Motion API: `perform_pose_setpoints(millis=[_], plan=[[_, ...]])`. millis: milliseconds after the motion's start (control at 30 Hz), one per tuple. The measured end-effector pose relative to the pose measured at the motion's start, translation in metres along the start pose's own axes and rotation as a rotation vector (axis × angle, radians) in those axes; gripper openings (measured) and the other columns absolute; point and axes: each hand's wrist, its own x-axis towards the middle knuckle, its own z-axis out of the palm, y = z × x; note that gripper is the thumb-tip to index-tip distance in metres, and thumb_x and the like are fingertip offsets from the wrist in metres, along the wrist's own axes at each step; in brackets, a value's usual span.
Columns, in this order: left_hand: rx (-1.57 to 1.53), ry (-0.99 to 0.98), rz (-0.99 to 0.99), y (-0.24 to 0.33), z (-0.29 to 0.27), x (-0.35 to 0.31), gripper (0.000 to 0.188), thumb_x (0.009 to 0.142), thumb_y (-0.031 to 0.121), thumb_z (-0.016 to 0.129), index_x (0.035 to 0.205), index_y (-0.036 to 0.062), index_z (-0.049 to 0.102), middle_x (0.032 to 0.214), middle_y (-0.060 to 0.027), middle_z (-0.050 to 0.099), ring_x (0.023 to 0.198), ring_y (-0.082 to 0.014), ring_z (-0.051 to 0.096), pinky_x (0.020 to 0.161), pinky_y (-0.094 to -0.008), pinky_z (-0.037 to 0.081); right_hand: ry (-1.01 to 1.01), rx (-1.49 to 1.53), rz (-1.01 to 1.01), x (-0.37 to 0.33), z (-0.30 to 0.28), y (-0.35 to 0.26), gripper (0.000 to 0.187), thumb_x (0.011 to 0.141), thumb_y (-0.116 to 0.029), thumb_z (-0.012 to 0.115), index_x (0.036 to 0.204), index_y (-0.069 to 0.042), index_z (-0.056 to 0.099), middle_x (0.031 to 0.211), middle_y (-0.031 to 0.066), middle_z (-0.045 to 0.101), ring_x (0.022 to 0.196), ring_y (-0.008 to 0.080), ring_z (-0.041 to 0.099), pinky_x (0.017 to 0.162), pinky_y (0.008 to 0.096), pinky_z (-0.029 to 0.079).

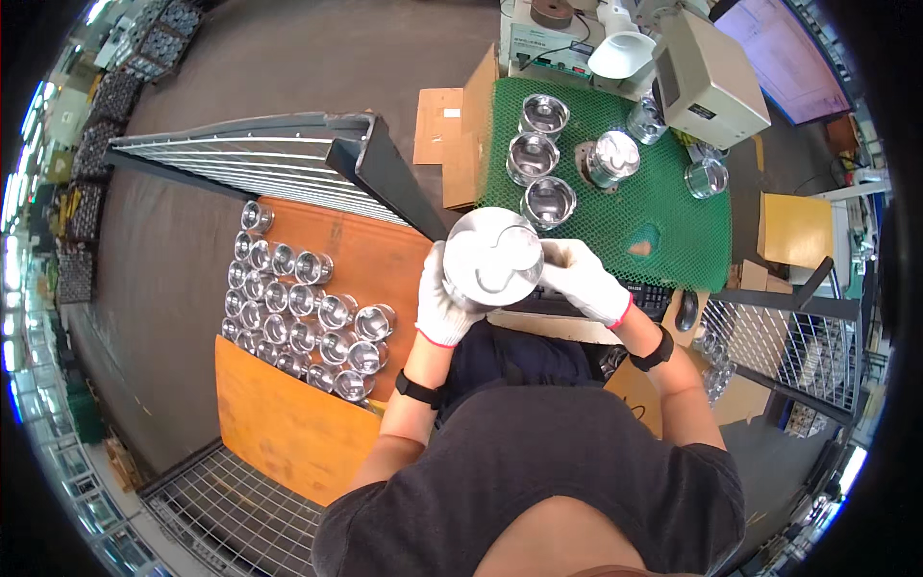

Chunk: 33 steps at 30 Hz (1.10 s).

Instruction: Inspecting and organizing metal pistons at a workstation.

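Your dark shirt (586, 447) is showing nearest, while your left hand (440, 303) and right hand (585, 282) are clasping a shiny, round metal piston (492, 256) with curved crown recesses.

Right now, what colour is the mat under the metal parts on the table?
Green, in an open mesh pattern; the mat shows best in the head view.

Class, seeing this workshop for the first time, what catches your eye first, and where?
A shiny metal cylinder, mid-picture, in the grip of the gloved left hand and right hand. Next, similar cylinders clustered on an orange board to the left, and the bright green mat at upper right.
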Motion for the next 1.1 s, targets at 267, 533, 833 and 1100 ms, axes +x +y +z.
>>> perform_pose_setpoints(millis=[267, 533, 833, 1100], plan=[[0.701, -0.132, 0.014, -0.012, 0.022, 0.016, 0.044, 0.102, 0.033, 0.054, 0.131, 0.0007, 0.054, 0.121, -0.0109, 0.064, 0.108, -0.0207, 0.064, 0.093, -0.0377, 0.053, 0.085, -0.333, -0.336, -0.025, -0.017, -0.018, 0.103, 0.067, -0.029, 0.085, 0.150, 0.000, 0.031, 0.143, 0.0168, 0.046, 0.132, 0.0252, 0.047, 0.108, 0.0383, 0.040], [1.292, -0.002, -0.440, -0.091, 0.005, 0.087, 0.048, 0.096, 0.044, 0.058, 0.126, 0.0066, 0.061, 0.118, -0.0095, 0.065, 0.103, -0.0219, 0.064, 0.087, -0.0365, 0.052, 0.463, 0.707, 0.260, -0.058, -0.116, 0.119, 0.050, 0.090, -0.030, 0.065, 0.131, -0.005, 0.052, 0.120, 0.0122, 0.064, 0.109, 0.0256, 0.063, 0.090, 0.0415, 0.054], [2.607, -0.422, 0.603, -0.129, 0.106, 0.246, 0.056, 0.064, 0.039, 0.081, 0.113, 0.0176, 0.063, 0.122, -0.0124, 0.051, 0.115, -0.0326, 0.046, 0.085, -0.0410, 0.049, 0.920, 0.985, 0.409, -0.148, -0.185, 0.149, 0.038, 0.091, -0.036, 0.060, 0.117, -0.008, 0.064, 0.105, 0.0107, 0.071, 0.092, 0.0278, 0.071, 0.079, 0.0469, 0.060], [2.015, -0.224, 0.465, -0.120, 0.077, 0.298, 0.067, 0.063, 0.034, 0.082, 0.123, 0.0131, 0.061, 0.110, -0.0182, 0.059, 0.099, -0.0347, 0.064, 0.083, -0.0430, 0.054, 0.873, 0.544, 0.148, -0.061, -0.225, 0.097, 0.038, 0.089, -0.029, 0.067, 0.117, -0.005, 0.060, 0.109, 0.0123, 0.068, 0.094, 0.0240, 0.070, 0.075, 0.0373, 0.060]])
